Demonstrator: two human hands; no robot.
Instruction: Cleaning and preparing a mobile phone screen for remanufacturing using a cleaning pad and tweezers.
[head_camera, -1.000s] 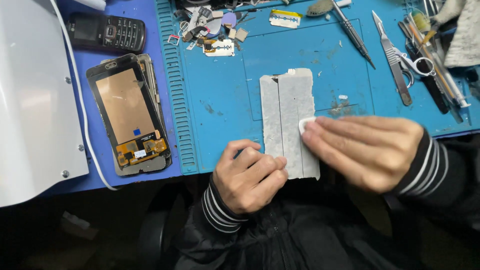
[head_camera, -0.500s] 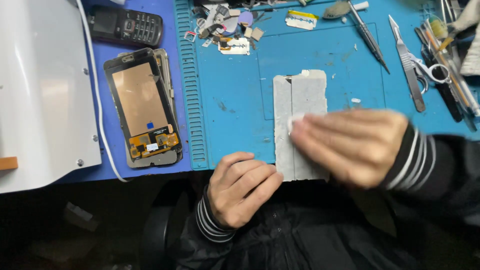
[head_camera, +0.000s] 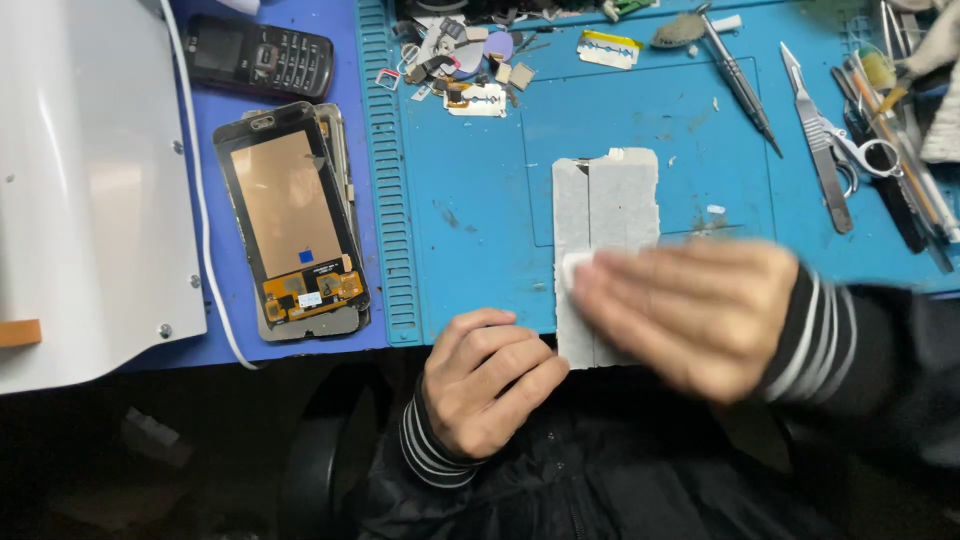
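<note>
A pale grey rectangular panel lies on the blue work mat, its near end over the table edge. My right hand, blurred with motion, presses a small white wad onto the panel's left part. My left hand is curled into a loose fist at the panel's near left corner, at the mat's front edge; whether it pins the panel I cannot tell. Both wrists wear black sleeves with white-striped cuffs.
A stack of opened phone screens lies left of the mat, with a black keypad phone behind it. A white device fills the far left. Small parts, a screwdriver, tweezers and scissors lie along the back and right.
My right hand has slid the white wad leftward and slightly nearer across the panel. The left fist stays in place. The view has shifted a little.
</note>
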